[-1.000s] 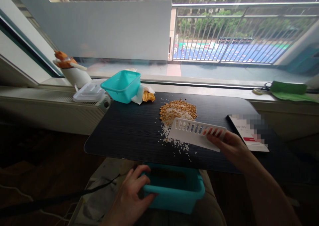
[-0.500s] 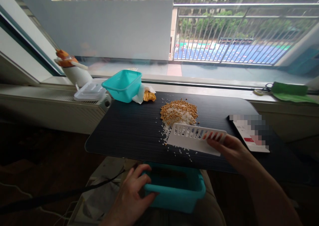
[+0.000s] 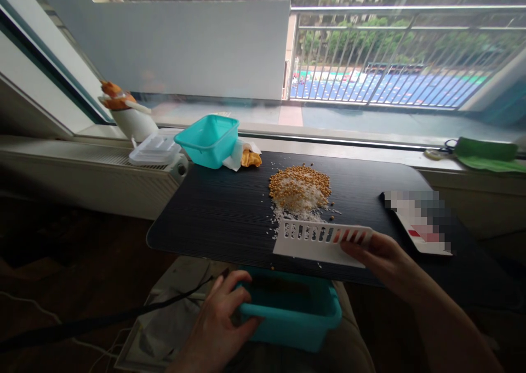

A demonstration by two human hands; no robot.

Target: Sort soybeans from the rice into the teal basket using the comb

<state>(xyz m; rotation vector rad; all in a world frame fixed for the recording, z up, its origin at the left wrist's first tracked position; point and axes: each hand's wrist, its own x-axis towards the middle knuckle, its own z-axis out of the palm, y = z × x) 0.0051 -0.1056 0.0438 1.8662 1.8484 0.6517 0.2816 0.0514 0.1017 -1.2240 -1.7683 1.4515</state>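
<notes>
My right hand (image 3: 386, 258) grips the right end of a white slotted plastic divider (image 3: 318, 258). Its long edge stands on the dark table, at the near side of a heap of soybeans (image 3: 283, 178) and white rice (image 3: 302, 198). Rice grains lie loose along the divider and show through its slots. Below the table's near edge, my left hand (image 3: 224, 313) is closed on the left rim of a teal plastic tub (image 3: 287, 326), which rests on the lap. The inside of this tub is in shadow, so I cannot make out its contents.
On the black table (image 3: 205, 208) a second teal tub (image 3: 211, 145) stands at the back left, beside crumpled tissue and an orange peel (image 3: 250, 158). A phone-like slab (image 3: 415, 225), partly blurred out, lies at right. A clear lid (image 3: 156, 148) sits on the radiator; a green cloth (image 3: 485, 153) lies on the sill.
My right hand has drawn the divider toward the table's near edge, and rice has spread in the strip behind it. My left hand keeps its hold on the tub. The view has shifted slightly.
</notes>
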